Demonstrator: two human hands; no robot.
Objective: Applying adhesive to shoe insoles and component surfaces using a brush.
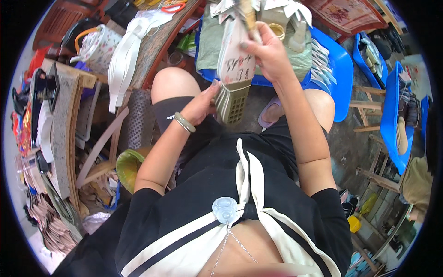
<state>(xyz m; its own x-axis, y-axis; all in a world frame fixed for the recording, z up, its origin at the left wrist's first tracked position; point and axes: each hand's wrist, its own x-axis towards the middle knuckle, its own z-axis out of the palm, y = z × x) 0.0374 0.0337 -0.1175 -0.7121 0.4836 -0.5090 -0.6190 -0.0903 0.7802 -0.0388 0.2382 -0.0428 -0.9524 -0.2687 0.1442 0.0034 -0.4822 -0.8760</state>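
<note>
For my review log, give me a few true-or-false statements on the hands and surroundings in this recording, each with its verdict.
1. The left hand holds the olive lattice piece. True.
2. The right hand is empty. False: it grips a tan-handled tool, too blurred to identify.
3. The bangle is worn on the right arm. False: it is on the left arm.
4. White strips hang over the edge of the table at left. True.

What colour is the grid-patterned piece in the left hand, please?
The grid-patterned piece is olive green, best seen in the head view.
</note>
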